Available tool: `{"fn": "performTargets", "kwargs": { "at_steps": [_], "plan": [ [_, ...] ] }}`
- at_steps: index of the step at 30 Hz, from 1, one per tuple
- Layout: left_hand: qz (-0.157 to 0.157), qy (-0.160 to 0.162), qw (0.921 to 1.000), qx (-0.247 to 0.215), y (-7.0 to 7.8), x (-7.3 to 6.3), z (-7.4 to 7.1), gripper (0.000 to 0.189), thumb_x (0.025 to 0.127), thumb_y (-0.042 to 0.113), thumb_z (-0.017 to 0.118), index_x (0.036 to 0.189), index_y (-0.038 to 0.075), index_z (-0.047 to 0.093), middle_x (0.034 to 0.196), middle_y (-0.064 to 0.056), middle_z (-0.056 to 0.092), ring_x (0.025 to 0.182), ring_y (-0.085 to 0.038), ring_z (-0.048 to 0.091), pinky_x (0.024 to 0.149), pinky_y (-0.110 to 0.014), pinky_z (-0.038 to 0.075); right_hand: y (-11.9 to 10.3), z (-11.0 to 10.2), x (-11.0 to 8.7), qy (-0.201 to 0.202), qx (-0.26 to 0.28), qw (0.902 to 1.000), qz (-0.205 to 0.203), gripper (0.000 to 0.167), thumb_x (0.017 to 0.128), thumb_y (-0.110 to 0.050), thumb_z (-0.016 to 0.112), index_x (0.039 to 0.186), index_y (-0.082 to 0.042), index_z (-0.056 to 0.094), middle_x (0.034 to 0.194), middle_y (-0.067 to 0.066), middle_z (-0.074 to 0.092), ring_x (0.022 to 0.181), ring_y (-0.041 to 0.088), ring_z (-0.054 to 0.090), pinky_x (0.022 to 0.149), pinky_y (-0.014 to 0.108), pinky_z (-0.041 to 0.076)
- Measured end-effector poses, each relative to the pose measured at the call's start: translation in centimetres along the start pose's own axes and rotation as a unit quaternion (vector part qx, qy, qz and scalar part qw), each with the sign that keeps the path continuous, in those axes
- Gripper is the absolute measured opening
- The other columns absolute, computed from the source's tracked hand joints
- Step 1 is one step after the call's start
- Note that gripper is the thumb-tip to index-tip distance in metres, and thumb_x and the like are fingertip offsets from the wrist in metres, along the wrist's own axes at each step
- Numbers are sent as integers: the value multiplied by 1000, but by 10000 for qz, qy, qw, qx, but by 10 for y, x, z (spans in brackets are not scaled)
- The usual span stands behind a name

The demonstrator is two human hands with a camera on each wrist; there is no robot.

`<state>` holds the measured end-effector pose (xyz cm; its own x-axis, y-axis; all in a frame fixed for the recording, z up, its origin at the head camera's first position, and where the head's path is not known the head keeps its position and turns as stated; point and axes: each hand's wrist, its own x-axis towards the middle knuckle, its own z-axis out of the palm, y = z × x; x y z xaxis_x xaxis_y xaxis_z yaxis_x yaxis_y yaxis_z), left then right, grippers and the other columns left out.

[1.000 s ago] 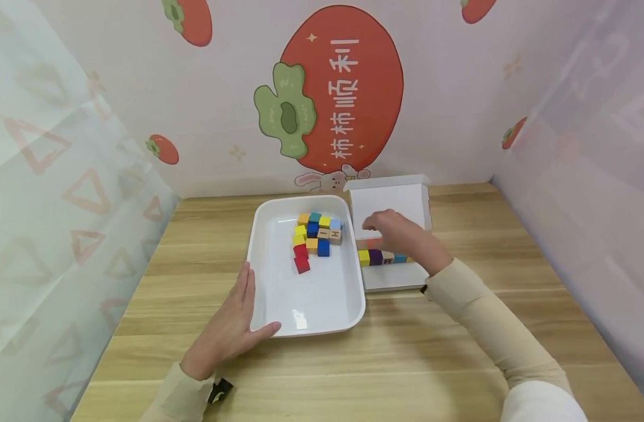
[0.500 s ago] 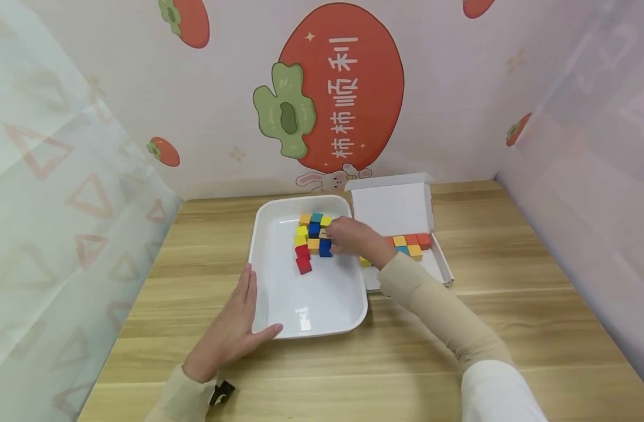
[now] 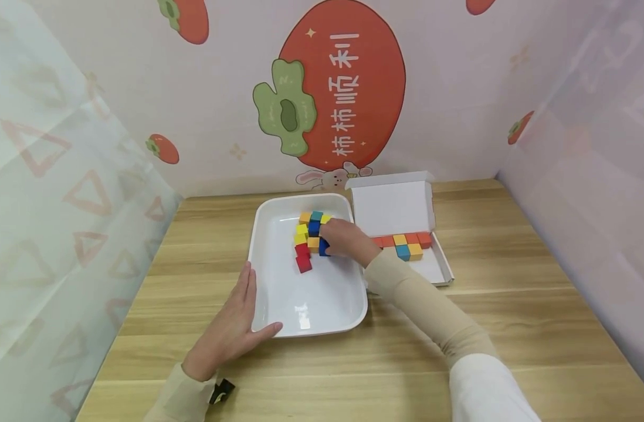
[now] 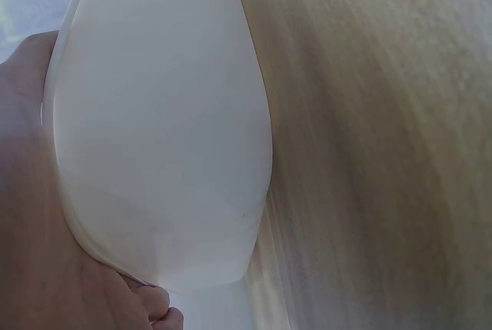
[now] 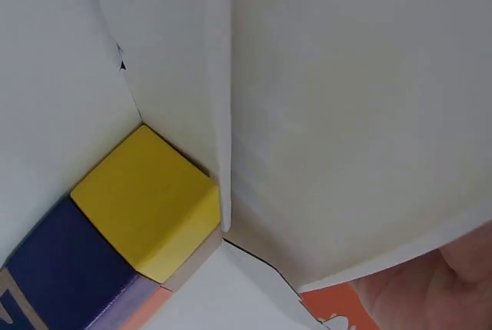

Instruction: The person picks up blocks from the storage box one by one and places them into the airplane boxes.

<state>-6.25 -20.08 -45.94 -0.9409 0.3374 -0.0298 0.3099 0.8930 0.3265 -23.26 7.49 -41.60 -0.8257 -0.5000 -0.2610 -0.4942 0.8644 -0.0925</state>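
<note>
A white tray (image 3: 282, 293) holds several colored cube blocks, among them a red block (image 3: 303, 264) and an orange block (image 3: 314, 244). My left hand (image 3: 224, 328) rests against the tray's near left corner, fingers straight along its side and thumb at the front edge. My right hand (image 3: 348, 241) reaches over the tray's right rim, its bent fingers down at the blocks beside a blue block (image 3: 324, 248). The hand covers blocks at the pile's right side; I cannot tell whether it grips one. In the right wrist view, the tray wall hides its fingertips.
An open white box (image 3: 433, 272) stands right of the tray, its lid (image 3: 390, 208) raised at the back. Red, orange and blue blocks sit inside it; a yellow block (image 5: 146, 199) fills one corner. A small black object (image 3: 223, 391) shows by the left cuff. Printed sheets surround the table.
My right hand has moved left from above the white box into the tray, then slightly further left over the blocks. My left hand has stayed at the tray's corner.
</note>
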Motion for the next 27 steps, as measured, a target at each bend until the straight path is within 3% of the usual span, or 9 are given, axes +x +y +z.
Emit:
{"fn": "performTargets", "kwargs": {
  "at_steps": [7,12,17,27],
  "plan": [
    [95,12,10000,-8,-1,1,0,124,91,73,63,168,-1,1,179,-16,-11,165,-41,12,126,-57,32,8,-17,-16,-32,371,9993,5,36,94,-27,82,125,-11,72,112,6,71,105,21,62,104,37,59],
    [149,5,9999,-81,-1,3,-2,124,91,71,65,168,-2,2,179,-17,-10,165,-41,12,126,-57,32,21,-43,-41,97,852,9963,-97,30,93,-23,84,119,-11,75,108,4,74,101,21,66,102,39,60],
    [86,-36,9999,-69,-1,3,-2,125,91,73,64,168,-2,0,179,-17,-11,165,-41,12,126,-57,33,37,-66,-69,167,951,9952,-175,27,92,-21,85,116,-10,77,105,4,75,98,22,66,99,39,62],
    [172,23,9997,-175,-5,1,0,126,91,74,63,168,-2,-1,178,-18,-12,165,-41,8,128,-57,29,92,-65,-122,453,1093,9929,-114,19,90,-15,85,106,-9,79,101,5,77,100,27,69,94,44,62]
  ]
}}
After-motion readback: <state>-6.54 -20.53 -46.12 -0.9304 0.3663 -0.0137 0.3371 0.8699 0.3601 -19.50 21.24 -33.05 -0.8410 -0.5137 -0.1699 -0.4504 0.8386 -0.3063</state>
